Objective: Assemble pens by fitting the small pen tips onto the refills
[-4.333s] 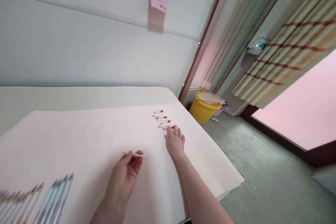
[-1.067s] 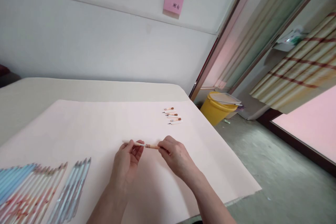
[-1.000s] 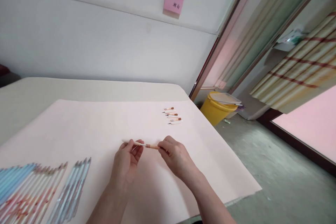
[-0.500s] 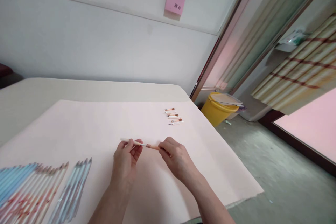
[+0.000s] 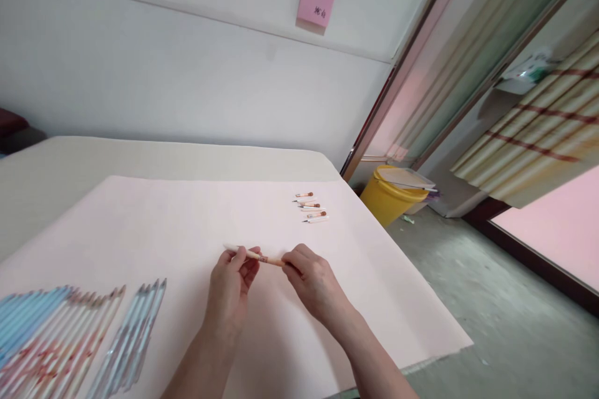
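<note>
The left hand (image 5: 229, 283) pinches a white pen piece (image 5: 253, 255) between its fingers, the right hand (image 5: 311, 274) an orange piece (image 5: 273, 261), end to end above the desk (image 5: 187, 162). Best keep both aligned, gripping lightly.

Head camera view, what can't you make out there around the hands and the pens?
All in the head view:
Outer end of the orange piece: hidden by the right hand.
Part of the white barrel: covered by the left hand.
Near ends of the red-patterned pens: cut off by the bottom edge.
Some blue pens: cut off by the left edge.
Markings on the small pieces: too small to read.
</note>
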{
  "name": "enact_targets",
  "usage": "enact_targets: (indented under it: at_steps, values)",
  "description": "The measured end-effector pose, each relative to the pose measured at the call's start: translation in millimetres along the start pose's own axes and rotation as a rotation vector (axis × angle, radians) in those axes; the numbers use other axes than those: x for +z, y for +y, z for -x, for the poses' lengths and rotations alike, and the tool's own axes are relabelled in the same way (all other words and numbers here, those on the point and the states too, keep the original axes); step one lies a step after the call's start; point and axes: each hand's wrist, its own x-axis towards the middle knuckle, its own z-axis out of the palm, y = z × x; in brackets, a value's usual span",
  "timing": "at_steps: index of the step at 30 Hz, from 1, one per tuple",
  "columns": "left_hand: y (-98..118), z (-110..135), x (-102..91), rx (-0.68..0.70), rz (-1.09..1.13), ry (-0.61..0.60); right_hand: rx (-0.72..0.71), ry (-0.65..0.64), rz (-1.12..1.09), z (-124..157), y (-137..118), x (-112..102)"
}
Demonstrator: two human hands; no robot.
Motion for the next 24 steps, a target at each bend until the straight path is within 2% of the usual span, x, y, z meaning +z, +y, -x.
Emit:
enact_targets:
  at_steps: [12, 24]
  values:
    - [-1.3, 2.7, 0.7, 0.004, -0.028, -0.052, 0.011, 0.026, -0.014, 0.0, 0.9, 1.3]
    - [2.1, 6.2, 5.3, -0.031, -0.02, -0.046, 0.003, 0.025, -0.067, -1.1, -2.4, 3.5]
